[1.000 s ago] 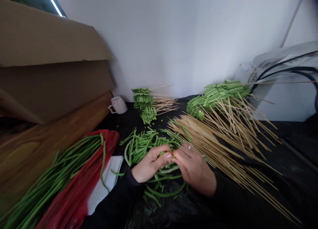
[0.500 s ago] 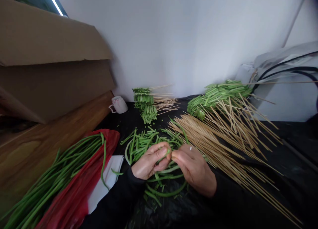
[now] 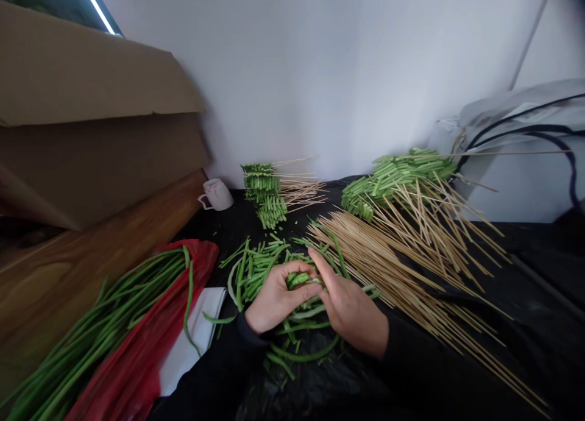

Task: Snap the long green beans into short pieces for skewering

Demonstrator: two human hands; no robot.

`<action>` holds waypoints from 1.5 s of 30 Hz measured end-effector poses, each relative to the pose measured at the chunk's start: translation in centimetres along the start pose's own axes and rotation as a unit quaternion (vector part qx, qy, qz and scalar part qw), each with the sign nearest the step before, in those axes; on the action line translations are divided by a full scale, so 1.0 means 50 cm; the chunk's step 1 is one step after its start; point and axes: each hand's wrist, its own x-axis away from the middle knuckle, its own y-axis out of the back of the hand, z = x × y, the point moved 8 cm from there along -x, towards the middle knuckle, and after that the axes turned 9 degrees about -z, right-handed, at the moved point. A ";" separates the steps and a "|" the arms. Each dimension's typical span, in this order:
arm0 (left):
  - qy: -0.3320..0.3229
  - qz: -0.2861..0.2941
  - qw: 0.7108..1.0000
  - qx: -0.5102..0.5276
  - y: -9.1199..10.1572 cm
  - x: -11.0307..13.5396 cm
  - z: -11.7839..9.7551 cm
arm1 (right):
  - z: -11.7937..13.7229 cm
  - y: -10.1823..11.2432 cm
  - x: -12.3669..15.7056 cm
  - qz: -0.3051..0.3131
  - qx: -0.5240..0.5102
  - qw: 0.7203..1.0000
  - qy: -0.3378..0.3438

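Observation:
My left hand [image 3: 280, 298] is closed around a few short green bean pieces [image 3: 298, 280], its thumb lying along the near side. My right hand [image 3: 355, 314] meets it from the right, cupped against the ends of the same pieces, with the index finger stretched up and away. Some of its fingers are hidden. Beneath both hands lies a loose pile of cut green beans [image 3: 258, 268], with longer curved beans [image 3: 311, 353] at the near side. Bare bamboo skewers [image 3: 402, 281] lie in a bundle just right of my right hand.
Skewered beans are stacked at the back centre [image 3: 265, 192] and back right [image 3: 406, 174]. A white mug [image 3: 218, 195] stands near the cardboard box [image 3: 105, 159]. Long beans [image 3: 114, 311] lie on a red bag [image 3: 137, 354] at left. A clear-covered white container [image 3: 516, 183] stands at right.
My right hand has gone from a pinch at the fingertips to a cupped shape with the index finger extended. More of the bean pieces show between my hands. The view has shifted slightly.

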 end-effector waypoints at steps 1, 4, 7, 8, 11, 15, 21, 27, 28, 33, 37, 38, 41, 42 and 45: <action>-0.002 -0.011 1.000 -0.004 0.007 -0.002 0.001 | -0.001 0.001 -0.001 0.000 0.016 1.000 0.000; 0.029 -0.082 0.996 0.025 0.047 -0.009 0.020 | -0.008 0.014 -0.010 -0.007 0.077 0.997 -0.010; 0.057 -0.160 0.984 0.049 0.088 -0.015 0.043 | -0.013 0.028 -0.019 -0.008 0.102 0.994 -0.022; 0.050 -0.178 0.982 0.037 0.097 -0.017 0.044 | -0.014 0.030 -0.021 -0.006 0.106 0.994 -0.022; -0.010 -0.217 0.975 -0.049 0.109 -0.017 0.025 | -0.013 0.029 -0.022 -0.002 0.137 0.991 -0.003; -0.143 -0.213 0.949 -0.185 0.093 -0.005 -0.023 | -0.009 0.019 -0.019 0.000 0.209 0.977 0.041; -0.302 -0.006 0.876 -0.377 -0.002 0.017 -0.037 | -0.008 0.011 -0.015 0.009 0.269 0.961 0.067; -0.328 0.035 0.789 -0.518 -0.031 0.025 -0.023 | -0.005 0.004 -0.014 0.033 0.288 0.954 0.073; -0.332 0.037 0.783 -0.525 -0.034 0.026 -0.023 | -0.004 0.003 -0.013 0.037 0.293 0.952 0.075; -0.317 0.052 0.806 -0.498 -0.033 0.025 -0.013 | 0.001 -0.002 -0.011 0.059 0.285 0.952 0.093; -0.257 0.067 0.880 -0.393 -0.020 0.022 -0.009 | 0.007 0.006 -0.013 0.044 0.254 0.961 0.101; -0.239 0.068 0.901 -0.354 -0.017 0.021 -0.012 | 0.010 0.011 -0.015 0.030 0.245 0.964 0.102; -0.186 0.072 0.950 -0.240 -0.013 0.020 -0.023 | 0.022 0.028 -0.017 -0.022 0.219 0.970 0.108; -0.168 0.073 0.962 -0.205 -0.013 0.019 -0.026 | 0.027 0.033 -0.016 -0.040 0.210 0.971 0.110; -0.115 0.078 0.984 -0.112 -0.016 0.016 -0.028 | 0.038 0.044 -0.015 -0.081 0.190 0.971 0.116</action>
